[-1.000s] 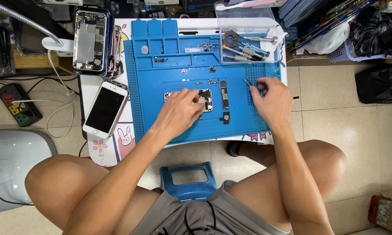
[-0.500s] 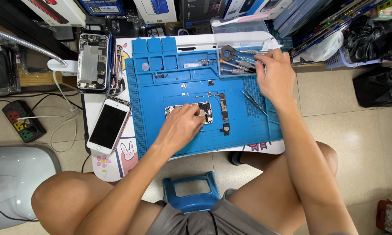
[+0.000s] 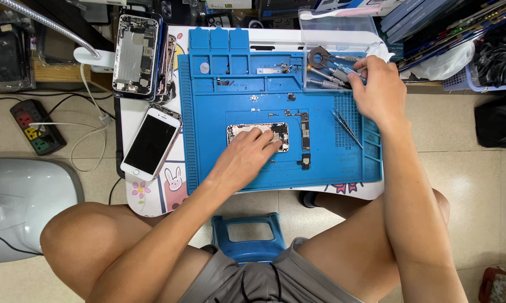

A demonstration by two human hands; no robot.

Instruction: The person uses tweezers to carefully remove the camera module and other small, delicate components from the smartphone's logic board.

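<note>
1. Head view: right hand has moved from the tweezers up to the screwdrivers, fingers closing on one.
2. Left hand, flat and unclenched, steadies the opened phone mid blue mat.
3. Screwdriver: light, stiff, likely slippery; grip its knurled handle.

Free room and obstacles on the blue work mat. The left hand lies over the opened phone body at the mat's centre, closing that area from the near side. Just to its right, a narrow circuit board and a small dark part lie loose, and tweezers lie slanted farther right. The right hand blocks the upper right corner, at the screwdrivers in the clear tray. The mat's near strip and its left column stay open. Left of the mat, a white phone and an opened phone shell take up the table edge.
</note>
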